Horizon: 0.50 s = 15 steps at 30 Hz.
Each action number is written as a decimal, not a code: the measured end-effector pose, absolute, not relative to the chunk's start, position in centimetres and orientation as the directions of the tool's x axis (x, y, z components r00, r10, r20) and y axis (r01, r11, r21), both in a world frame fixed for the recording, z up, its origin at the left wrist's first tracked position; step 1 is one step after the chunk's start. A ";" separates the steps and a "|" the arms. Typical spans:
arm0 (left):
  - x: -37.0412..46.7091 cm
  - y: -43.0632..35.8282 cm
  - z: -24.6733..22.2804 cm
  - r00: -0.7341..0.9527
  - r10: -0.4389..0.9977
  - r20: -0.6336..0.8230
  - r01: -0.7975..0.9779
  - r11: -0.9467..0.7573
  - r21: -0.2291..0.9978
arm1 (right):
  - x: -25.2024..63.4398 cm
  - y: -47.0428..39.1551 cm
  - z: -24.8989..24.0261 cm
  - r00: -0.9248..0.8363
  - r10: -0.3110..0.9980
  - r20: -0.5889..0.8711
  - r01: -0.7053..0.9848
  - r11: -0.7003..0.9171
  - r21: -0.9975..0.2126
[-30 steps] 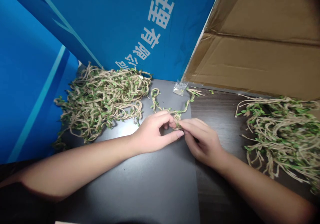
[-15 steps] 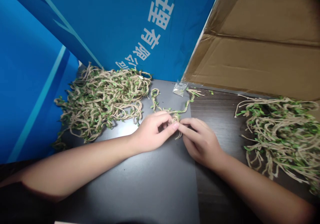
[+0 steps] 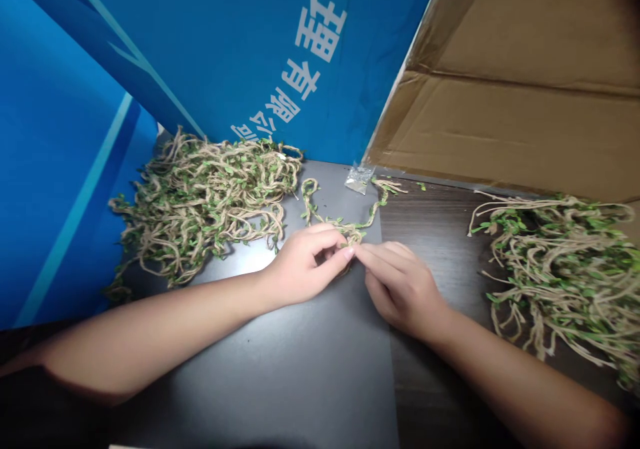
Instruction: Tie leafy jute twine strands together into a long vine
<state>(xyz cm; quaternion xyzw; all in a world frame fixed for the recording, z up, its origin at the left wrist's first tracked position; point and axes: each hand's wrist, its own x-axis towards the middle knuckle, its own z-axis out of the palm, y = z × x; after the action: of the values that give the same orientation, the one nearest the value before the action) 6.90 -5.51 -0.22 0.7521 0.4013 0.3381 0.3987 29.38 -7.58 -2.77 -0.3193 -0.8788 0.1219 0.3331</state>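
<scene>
A length of jute twine with small green leaves (image 3: 371, 219) curves over the grey mat, its near end bunched between my hands. My left hand (image 3: 305, 265) is closed, pinching that bunched end between thumb and fingers. Close against the left thumb tip, my right hand (image 3: 403, 285) has its fingers pressed together at the same twine; its exact grip is partly hidden. A large tangled heap of leafy twine (image 3: 210, 202) lies left of my hands. To the right, another pile of leafy twine (image 3: 565, 269) has many loose ends.
A small clear plastic bag (image 3: 358, 179) lies behind the twine. The grey mat (image 3: 300, 369) meets a dark wood-grain tabletop (image 3: 440, 215) on the right. Blue printed panels (image 3: 215, 49) and a brown cardboard sheet (image 3: 520, 115) stand along the back.
My right fingers have shifted slightly at the bunched twine and straightened toward my left thumb. The loose strand that hung below the pinch no longer shows there. My left hand has barely moved.
</scene>
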 end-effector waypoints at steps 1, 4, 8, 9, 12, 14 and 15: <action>6.9 -5.5 -0.2 0.453 0.870 0.195 0.326 -0.366 0.872 | 29.4 -7.6 -2.8 -0.573 0.643 0.508 0.479 0.766 -0.430; 6.8 -5.4 -0.2 0.455 0.867 0.203 0.331 -0.376 0.866 | 29.4 -7.6 -2.8 -0.546 0.671 0.501 0.510 0.741 -0.436; 6.8 -5.5 -0.3 0.454 0.870 0.192 0.353 -0.374 0.857 | 29.2 -7.5 -2.7 -0.504 0.721 0.475 0.584 0.690 -0.428; 6.9 -5.5 -0.3 0.451 0.872 0.191 0.356 -0.372 0.857 | 29.2 -7.5 -2.6 -0.496 0.721 0.483 0.586 0.689 -0.427; 6.9 -5.6 -0.4 0.437 0.880 0.187 0.363 -0.363 0.858 | 29.1 -7.4 -2.4 -0.467 0.721 0.512 0.577 0.688 -0.440; 7.0 -5.7 -0.3 0.428 0.884 0.187 0.374 -0.362 0.854 | 29.1 -7.4 -2.3 -0.449 0.738 0.504 0.574 0.670 -0.471; 7.0 -5.7 -0.3 0.424 0.886 0.188 0.380 -0.362 0.851 | 29.1 -7.4 -2.2 -0.432 0.754 0.495 0.570 0.654 -0.498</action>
<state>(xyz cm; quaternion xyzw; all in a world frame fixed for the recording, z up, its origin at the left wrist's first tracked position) 6.97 -5.69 -0.27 0.7545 0.4195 0.3346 0.3780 29.11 -7.42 -2.23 -0.3957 -0.8363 0.1289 0.3569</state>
